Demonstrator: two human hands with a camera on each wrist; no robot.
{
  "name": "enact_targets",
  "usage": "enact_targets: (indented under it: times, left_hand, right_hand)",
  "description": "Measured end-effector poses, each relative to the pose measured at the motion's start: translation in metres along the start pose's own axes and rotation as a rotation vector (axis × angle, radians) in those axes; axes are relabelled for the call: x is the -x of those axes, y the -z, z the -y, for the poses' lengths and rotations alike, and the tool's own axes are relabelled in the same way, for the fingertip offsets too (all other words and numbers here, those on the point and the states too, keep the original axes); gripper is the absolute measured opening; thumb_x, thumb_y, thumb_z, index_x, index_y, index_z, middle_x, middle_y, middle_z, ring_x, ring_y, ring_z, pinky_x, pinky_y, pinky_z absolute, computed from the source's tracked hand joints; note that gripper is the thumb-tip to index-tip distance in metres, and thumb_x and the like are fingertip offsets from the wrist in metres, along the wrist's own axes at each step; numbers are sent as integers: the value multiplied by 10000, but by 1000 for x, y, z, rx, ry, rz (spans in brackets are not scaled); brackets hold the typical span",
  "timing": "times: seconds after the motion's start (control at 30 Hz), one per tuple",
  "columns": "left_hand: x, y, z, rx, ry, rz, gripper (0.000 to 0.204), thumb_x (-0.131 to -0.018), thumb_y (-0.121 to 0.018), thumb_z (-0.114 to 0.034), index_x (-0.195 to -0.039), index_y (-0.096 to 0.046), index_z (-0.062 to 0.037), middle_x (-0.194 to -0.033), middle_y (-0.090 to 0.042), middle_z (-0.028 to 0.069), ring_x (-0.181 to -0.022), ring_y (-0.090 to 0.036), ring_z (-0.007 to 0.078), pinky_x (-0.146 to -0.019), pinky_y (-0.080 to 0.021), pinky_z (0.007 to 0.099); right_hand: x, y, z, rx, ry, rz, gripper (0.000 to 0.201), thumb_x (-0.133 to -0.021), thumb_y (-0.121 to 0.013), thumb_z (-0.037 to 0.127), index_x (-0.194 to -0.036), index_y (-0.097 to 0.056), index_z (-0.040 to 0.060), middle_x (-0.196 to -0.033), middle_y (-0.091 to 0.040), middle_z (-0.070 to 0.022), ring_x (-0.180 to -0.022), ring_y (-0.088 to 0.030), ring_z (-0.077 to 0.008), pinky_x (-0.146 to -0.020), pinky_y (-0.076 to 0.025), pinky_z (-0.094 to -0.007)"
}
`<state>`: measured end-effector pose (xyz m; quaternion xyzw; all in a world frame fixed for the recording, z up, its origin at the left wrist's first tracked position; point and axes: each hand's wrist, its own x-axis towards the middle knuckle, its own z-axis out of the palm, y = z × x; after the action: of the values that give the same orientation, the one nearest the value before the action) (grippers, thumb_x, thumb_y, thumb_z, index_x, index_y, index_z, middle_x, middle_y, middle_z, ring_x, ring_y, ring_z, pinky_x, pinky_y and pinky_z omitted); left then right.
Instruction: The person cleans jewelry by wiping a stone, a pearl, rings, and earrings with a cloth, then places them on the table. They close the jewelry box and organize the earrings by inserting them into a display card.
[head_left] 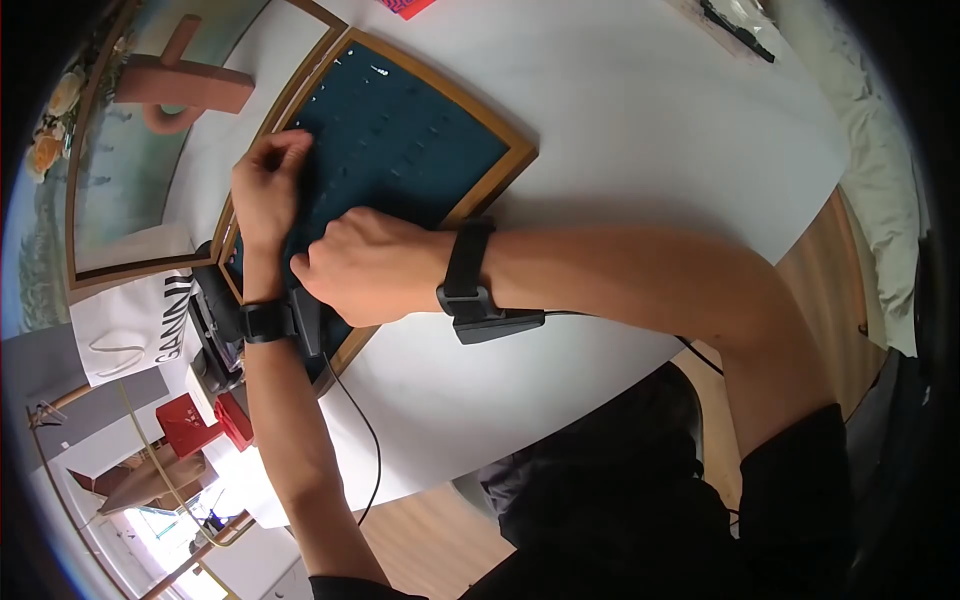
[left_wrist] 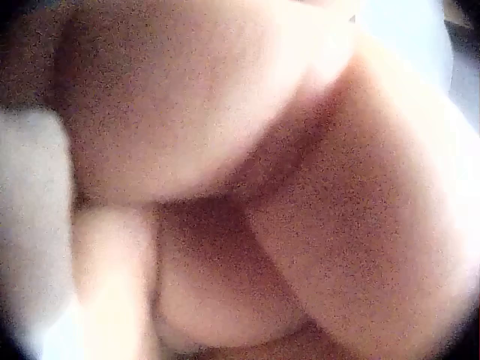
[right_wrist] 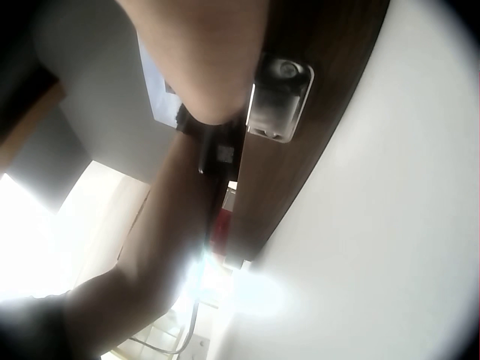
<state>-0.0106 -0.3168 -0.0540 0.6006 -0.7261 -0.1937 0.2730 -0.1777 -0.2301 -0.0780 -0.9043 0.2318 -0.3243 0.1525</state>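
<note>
A shallow wooden case (head_left: pixel 520 158) lined in dark teal fabric (head_left: pixel 380 130) lies tilted across the head view, with rows of tiny marks and a few small shiny pieces on the lining. Over its left edge, my left hand (head_left: pixel 265 195) has bent fingers with thumb and fingertips close together; no object shows between them. My right hand (head_left: pixel 375 265) is above the case's near part, knuckles up and fingers curled under, so its fingertips and anything in them are hidden. Blurred skin of the left hand (left_wrist: pixel 202 97) fills the left wrist view. A metal clasp (right_wrist: pixel 279 101) is on the wooden side in the right wrist view.
The white table (head_left: pixel 640 130) surrounds the case. A glazed wooden frame or lid (head_left: pixel 150 268) stands at its left, near a pink object (head_left: pixel 190 85). A white paper bag (head_left: pixel 130 330) and red boxes (head_left: pixel 188 425) are at lower left. A cable (head_left: pixel 375 450) hangs from the left wrist.
</note>
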Motion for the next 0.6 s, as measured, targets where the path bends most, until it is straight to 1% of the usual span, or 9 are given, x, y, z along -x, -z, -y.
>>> enact_targets:
  times: [0.07, 0.1, 0.2, 0.33, 0.43, 0.47, 0.5, 0.53, 0.6]
  left_hand:
    - [3, 9, 7, 25, 83, -185, 188, -933, -738, -135, -1028, -733, 27, -912, -723, 35, -855, -630, 95, -800, -487, 230]
    - [6, 14, 8, 25, 83, -186, 188, -933, -738, -135, -1028, -733, 27, -912, -723, 35, -855, -630, 95, -800, -487, 230]
    - [42, 35, -1, 338, 149, -161, 167, -947, -697, -62, -1088, -698, 27, -1042, -722, 68, -989, -648, 122, -929, -483, 256]
    - [108, 38, -6, 376, 211, -181, 192, -956, -680, -62, -1124, -686, 31, -1046, -717, 65, -1003, -651, 130, -939, -476, 250]
    - [144, 37, 0, 557, 308, -156, 214, -942, -661, 20, -1155, -677, 29, -1120, -723, 117, -1061, -675, 177, -989, -491, 294]
    - [149, 32, 2, 692, 308, -159, 225, -947, -657, 17, -1171, -671, 32, -1119, -724, 125, -1052, -678, 178, -983, -498, 297]
    - [150, 27, 6, 829, 304, -168, 237, -951, -652, 15, -1187, -665, 36, -1119, -724, 134, -1044, -680, 179, -977, -505, 301]
    - [149, 24, 11, 884, 237, -172, 224, -955, -641, 41, -1177, -655, 66, -1130, -720, 172, -1003, -703, 194, -944, -542, 300]
    - [148, 24, 10, 879, 247, -172, 210, -965, -644, 16, -1167, -663, 68, -1120, -721, 179, -981, -710, 192, -914, -558, 297]
  right_hand:
    - [0, 0, 0, 3, -2, 13, 123, -772, -656, 78, -855, -625, -8, -580, -620, -140, -560, -673, -312, -515, -519, -405]
    - [0, -1, 0, 1, -6, -7, 125, -782, -659, 88, -857, -627, -8, -583, -622, -141, -565, -675, -314, -523, -523, -409]
    - [0, -3, 0, -26, -15, -26, 133, -801, -663, 106, -860, -629, -7, -597, -629, -148, -578, -680, -324, -541, -535, -419]
    - [-3, 0, -3, -101, -70, -11, 145, -818, -662, 124, -859, -628, -10, -648, -654, -167, -619, -692, -358, -575, -555, -449]
    - [-6, -3, -5, -105, -109, -24, 159, -827, -662, 134, -853, -623, -18, -671, -661, -182, -646, -693, -387, -589, -558, -476]
    - [-6, -3, -6, -140, -116, -35, 170, -836, -656, 138, -855, -620, -26, -679, -656, -200, -659, -685, -408, -594, -556, -490]
    - [-9, 1, -5, -190, -175, -6, 190, -820, -656, 145, -879, -675, -35, -733, -685, -236, -696, -704, -409, -665, -577, -480]
    - [-9, 3, -5, -207, -185, -7, 188, -832, -644, 141, -881, -670, -38, -748, -684, -239, -718, -701, -413, -682, -574, -481]
    - [-10, 2, -8, -253, -186, -24, 186, -857, -616, 138, -892, -664, -38, -787, -689, -238, -765, -697, -415, -712, -567, -480]
